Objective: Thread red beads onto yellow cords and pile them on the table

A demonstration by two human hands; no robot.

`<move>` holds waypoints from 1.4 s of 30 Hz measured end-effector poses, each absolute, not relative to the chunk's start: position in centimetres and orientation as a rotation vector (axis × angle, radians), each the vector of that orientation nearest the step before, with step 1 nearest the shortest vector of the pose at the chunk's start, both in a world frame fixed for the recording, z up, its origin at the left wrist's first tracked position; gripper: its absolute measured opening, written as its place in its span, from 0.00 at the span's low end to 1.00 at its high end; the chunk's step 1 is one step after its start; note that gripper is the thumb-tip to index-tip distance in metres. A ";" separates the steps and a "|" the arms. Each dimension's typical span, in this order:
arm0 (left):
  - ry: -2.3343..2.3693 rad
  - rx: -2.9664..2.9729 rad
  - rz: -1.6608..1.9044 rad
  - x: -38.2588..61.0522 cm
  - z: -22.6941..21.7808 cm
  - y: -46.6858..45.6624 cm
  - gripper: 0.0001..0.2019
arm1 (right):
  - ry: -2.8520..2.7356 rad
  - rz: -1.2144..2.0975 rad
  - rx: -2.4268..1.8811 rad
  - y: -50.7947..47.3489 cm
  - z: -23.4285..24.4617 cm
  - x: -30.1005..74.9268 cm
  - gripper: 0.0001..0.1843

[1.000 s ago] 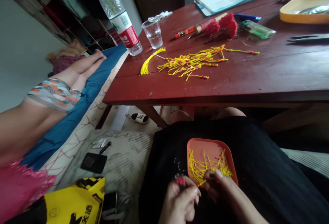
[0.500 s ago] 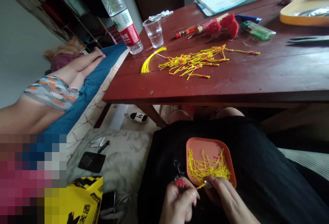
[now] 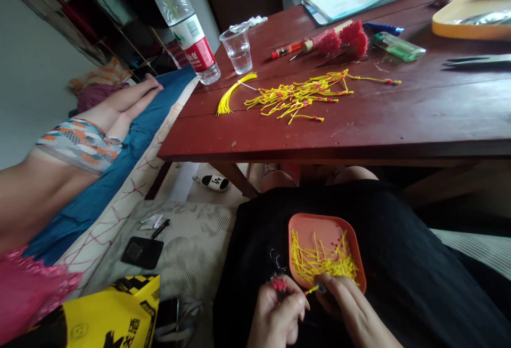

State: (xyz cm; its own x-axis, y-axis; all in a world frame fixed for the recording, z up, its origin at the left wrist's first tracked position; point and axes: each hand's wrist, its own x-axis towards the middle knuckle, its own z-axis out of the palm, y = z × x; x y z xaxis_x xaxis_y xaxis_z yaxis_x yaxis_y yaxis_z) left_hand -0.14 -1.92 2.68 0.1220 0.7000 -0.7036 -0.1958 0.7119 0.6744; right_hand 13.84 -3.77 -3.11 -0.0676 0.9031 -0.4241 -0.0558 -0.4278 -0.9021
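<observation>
Over my lap, my left hand [image 3: 281, 311] is closed, pinching a short yellow cord [image 3: 312, 290] with a red bit near its fingers. A red beaded cluster [image 3: 279, 283] also sits in that hand, partly covered by the fingers. To its right, my right hand [image 3: 345, 297] is closed around what looks like a lighter [image 3: 321, 288]; only its metallic top shows, right at the cord's free end. Just beyond both hands, an orange tray [image 3: 327, 223] rests on the black cloth over my lap. Many yellow cord pieces [image 3: 319, 263] and small red beads lie inside it.
The dark red table [image 3: 223, 138] bears knotted yellow cords [image 3: 303, 92], a yellow tassel [image 3: 231, 95], a water cup [image 3: 237, 52], a bottle [image 3: 199, 50], red bristly pieces [image 3: 355, 39], a green lighter [image 3: 399, 46] and scissors-like tips [image 3: 475, 61]. A person [image 3: 80, 146] lies on the bed at left.
A bright spot at the cord's end by my right hand is gone, leaving the metallic top dark. Both hands stay in place. A person's arm appears behind the clipboard at the table's far side.
</observation>
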 end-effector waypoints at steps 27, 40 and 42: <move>1.305 0.490 0.678 -0.3 2.6 -1.8 0.11 | -1.024 1.607 -1.415 -4.0 -3.0 13.7 0.21; 1.309 0.490 0.678 -0.2 2.9 -1.7 0.11 | -0.952 1.614 -1.474 -3.5 -1.7 13.4 0.32; 1.308 0.495 0.683 -0.2 2.9 -1.7 0.11 | -0.963 1.615 -1.466 -3.4 -1.7 13.5 0.31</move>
State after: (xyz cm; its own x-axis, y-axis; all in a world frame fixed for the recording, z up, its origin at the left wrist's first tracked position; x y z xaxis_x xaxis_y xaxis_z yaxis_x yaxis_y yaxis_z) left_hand -0.16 -1.72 2.88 0.1140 0.7023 -0.7027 -0.1749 0.7105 0.6816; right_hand 13.45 -3.44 -1.69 -0.0742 0.8939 -0.4420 -0.0362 -0.4454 -0.8946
